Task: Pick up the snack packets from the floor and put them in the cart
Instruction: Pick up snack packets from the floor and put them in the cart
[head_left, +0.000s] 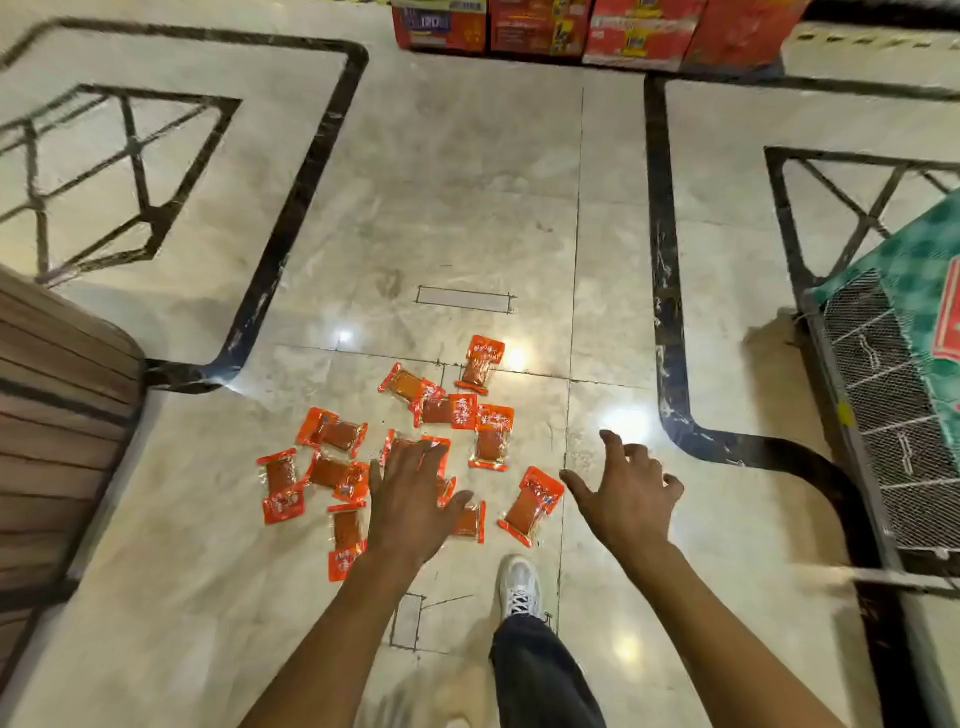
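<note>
Orange snack packets (332, 434) lie scattered on the marble floor (457, 208).
Left hand (410, 499) and right hand (631, 493) hover above them, fingers spread wide, holding nothing.

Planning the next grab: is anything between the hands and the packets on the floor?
Nothing visible. The left hand is spread over the scattered snack packets, the right hand is open beside one packet; only bare floor surrounds them.

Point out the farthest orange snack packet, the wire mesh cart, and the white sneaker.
Farthest orange snack packet (482, 365): head view, packet's middle.
Wire mesh cart (894, 410): head view, mesh side wall.
White sneaker (519, 584): head view, toe and laces.
</note>
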